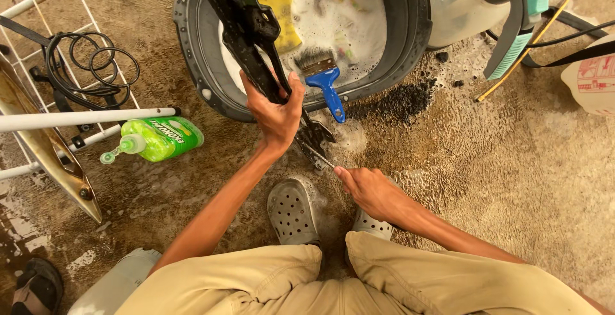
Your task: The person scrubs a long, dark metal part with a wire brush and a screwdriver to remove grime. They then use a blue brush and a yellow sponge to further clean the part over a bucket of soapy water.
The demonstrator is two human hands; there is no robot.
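A long black metal frame part (246,30), dark and wet, is held slanting over the wet concrete floor (512,161), its upper end cut off by the top edge of the view and its lower end pointing down between the knees. It is gripped around the middle by the left hand (277,115), fingers closed about the bar. At the lower tip, a thin brush-like tool (318,157) is pinched in the closed fingers of the right hand (370,190); its head is too small to make out. Just behind, a dark basin (410,33) of soapy water is seen, with a blue-handled paintbrush (325,81) resting over its rim and a yellow sponge (284,17) floating inside. A green soap bottle (157,139) lies to the left, beside a white rack (77,119). Open floor is left to the right. Grey clogs (293,211) are partly hidden by the forearms.
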